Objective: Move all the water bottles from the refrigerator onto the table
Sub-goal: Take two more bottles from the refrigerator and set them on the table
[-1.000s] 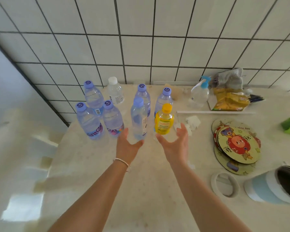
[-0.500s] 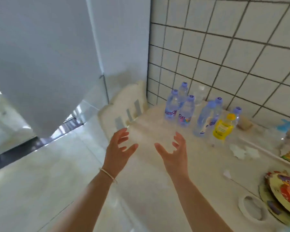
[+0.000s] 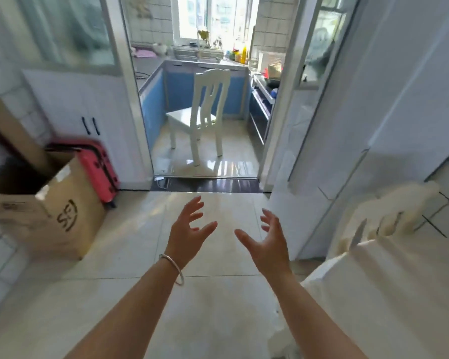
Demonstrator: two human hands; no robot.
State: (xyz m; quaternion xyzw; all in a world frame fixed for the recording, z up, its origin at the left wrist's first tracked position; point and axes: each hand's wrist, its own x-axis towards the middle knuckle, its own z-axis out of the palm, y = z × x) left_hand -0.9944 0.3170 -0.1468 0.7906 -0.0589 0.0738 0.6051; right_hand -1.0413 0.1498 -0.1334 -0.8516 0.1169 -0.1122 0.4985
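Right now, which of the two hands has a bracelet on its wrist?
The left hand: a thin silver bangle circles its wrist. The right hand has a bare wrist. Both are open and hold nothing.

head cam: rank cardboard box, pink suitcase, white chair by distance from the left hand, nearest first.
From the left hand:
1. Cardboard box, on the floor to its left.
2. Pink suitcase, behind the box, against the cabinet.
3. White chair, ahead, past the doorway in the kitchen.

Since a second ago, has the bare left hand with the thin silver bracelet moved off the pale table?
Yes. The left hand has swung leftward off the table, now at right, and hangs open over the floor tiles.
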